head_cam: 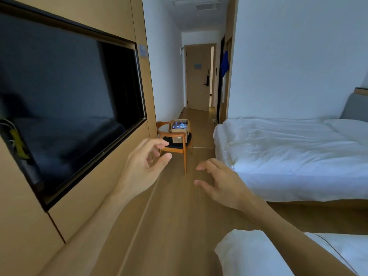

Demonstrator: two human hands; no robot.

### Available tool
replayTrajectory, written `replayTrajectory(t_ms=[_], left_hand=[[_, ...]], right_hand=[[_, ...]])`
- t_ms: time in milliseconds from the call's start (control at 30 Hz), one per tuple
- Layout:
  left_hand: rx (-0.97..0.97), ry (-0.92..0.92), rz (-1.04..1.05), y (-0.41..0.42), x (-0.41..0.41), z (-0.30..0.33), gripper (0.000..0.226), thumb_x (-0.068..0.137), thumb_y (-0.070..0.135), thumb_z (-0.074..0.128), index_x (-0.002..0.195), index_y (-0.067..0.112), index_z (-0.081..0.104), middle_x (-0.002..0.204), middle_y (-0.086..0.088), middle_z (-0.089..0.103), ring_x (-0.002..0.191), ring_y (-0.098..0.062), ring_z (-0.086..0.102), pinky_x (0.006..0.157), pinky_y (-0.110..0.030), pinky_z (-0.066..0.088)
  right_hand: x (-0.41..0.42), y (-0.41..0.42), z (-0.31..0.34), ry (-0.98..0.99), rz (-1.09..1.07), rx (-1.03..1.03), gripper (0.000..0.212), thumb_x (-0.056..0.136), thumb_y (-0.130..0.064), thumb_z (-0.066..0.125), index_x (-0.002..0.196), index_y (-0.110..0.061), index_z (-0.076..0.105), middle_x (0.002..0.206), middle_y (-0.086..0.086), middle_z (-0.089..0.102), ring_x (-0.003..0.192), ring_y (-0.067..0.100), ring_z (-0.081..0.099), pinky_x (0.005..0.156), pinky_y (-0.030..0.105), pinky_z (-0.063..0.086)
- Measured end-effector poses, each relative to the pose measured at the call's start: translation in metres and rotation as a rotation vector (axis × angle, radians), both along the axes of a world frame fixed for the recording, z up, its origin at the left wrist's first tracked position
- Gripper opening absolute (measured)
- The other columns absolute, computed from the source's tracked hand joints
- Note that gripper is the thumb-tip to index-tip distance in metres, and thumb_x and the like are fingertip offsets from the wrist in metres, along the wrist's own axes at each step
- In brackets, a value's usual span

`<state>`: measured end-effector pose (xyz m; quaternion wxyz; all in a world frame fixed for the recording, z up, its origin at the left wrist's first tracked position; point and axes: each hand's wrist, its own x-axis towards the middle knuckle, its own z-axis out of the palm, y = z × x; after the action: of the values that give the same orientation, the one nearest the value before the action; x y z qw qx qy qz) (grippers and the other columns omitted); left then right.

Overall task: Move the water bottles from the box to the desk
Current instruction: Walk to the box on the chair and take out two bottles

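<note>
Down a hotel-room aisle, bottles (179, 125) are seen boxed on a chair (177, 143), well ahead of empty, spread fingers (165, 158), left hand (142, 168) nearer.

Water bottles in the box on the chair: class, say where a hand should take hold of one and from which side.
Grip a bottle by its cap and neck, coming from above. The box is open at the top on the chair; its walls hide the bottle bodies. Both the left hand and right hand are empty and far away.
</note>
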<state>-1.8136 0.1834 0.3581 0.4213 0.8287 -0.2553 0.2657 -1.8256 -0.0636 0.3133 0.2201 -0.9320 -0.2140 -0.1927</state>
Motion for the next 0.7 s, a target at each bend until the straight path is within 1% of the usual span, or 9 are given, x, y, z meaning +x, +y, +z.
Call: replayTrajectory(t_ms=[100, 233, 300, 400, 533, 600, 700], left_hand=[[-0.011, -0.016, -0.006, -0.001, 0.066, -0.007, 0.024, 0.090, 0.034, 0.065, 0.113, 0.040, 0.059, 0.101, 0.021, 0.057, 0.091, -0.002, 0.057, 0.070, -0.011, 0.046], [-0.030, -0.030, -0.034, -0.003, 0.160, -0.007, 0.025, 0.090, 0.034, 0.064, 0.113, 0.040, 0.058, 0.105, 0.020, 0.056, 0.091, -0.004, 0.058, 0.068, -0.015, 0.049], [-0.024, -0.035, -0.048, -0.007, 0.206, -0.004, 0.025, 0.090, 0.030, 0.065, 0.112, 0.041, 0.057, 0.106, 0.018, 0.057, 0.091, -0.004, 0.059, 0.067, -0.017, 0.049], [-0.014, -0.037, -0.067, -0.013, 0.271, 0.000, 0.025, 0.090, 0.029, 0.065, 0.112, 0.039, 0.058, 0.105, 0.017, 0.057, 0.092, -0.003, 0.059, 0.065, -0.015, 0.048], [-0.028, -0.023, -0.081, -0.024, 0.345, -0.006, 0.023, 0.090, 0.029, 0.065, 0.112, 0.032, 0.060, 0.104, 0.018, 0.058, 0.090, -0.006, 0.060, 0.063, -0.012, 0.047], [-0.022, -0.019, -0.084, -0.032, 0.382, -0.011, 0.023, 0.090, 0.029, 0.065, 0.112, 0.031, 0.060, 0.103, 0.017, 0.058, 0.088, -0.007, 0.060, 0.063, -0.013, 0.047], [-0.033, 0.002, -0.085, -0.046, 0.437, -0.019, 0.021, 0.090, 0.028, 0.064, 0.111, 0.033, 0.060, 0.103, 0.018, 0.057, 0.088, -0.007, 0.060, 0.063, -0.016, 0.049]], right_hand=[[0.063, -0.002, -0.006, -0.011, -0.002, -0.008, 0.036, 0.092, -0.048, 0.056, 0.123, -0.030, 0.052, 0.122, -0.014, 0.051, 0.106, 0.006, 0.051, 0.087, 0.027, 0.047], [0.151, -0.004, -0.003, -0.007, -0.021, -0.031, 0.037, 0.093, -0.047, 0.056, 0.124, -0.028, 0.052, 0.124, -0.013, 0.051, 0.110, 0.008, 0.051, 0.087, 0.033, 0.049], [0.193, -0.007, 0.000, -0.013, -0.038, -0.039, 0.036, 0.092, -0.049, 0.055, 0.123, -0.030, 0.051, 0.123, -0.014, 0.050, 0.109, 0.008, 0.051, 0.086, 0.031, 0.049], [0.251, -0.016, 0.000, -0.019, -0.061, -0.034, 0.036, 0.091, -0.053, 0.053, 0.121, -0.034, 0.050, 0.122, -0.018, 0.050, 0.108, 0.005, 0.050, 0.083, 0.026, 0.046], [0.323, -0.030, -0.009, -0.010, -0.092, -0.034, 0.041, 0.089, -0.059, 0.048, 0.121, -0.034, 0.049, 0.120, -0.019, 0.050, 0.106, 0.004, 0.052, 0.086, 0.028, 0.050], [0.359, -0.038, -0.015, -0.010, -0.100, -0.024, 0.043, 0.087, -0.063, 0.043, 0.120, -0.035, 0.048, 0.119, -0.020, 0.050, 0.106, 0.004, 0.052, 0.084, 0.029, 0.051], [0.413, -0.050, -0.025, -0.002, -0.098, -0.025, 0.041, 0.088, -0.061, 0.044, 0.120, -0.036, 0.047, 0.119, -0.019, 0.049, 0.105, 0.004, 0.051, 0.085, 0.030, 0.051]])
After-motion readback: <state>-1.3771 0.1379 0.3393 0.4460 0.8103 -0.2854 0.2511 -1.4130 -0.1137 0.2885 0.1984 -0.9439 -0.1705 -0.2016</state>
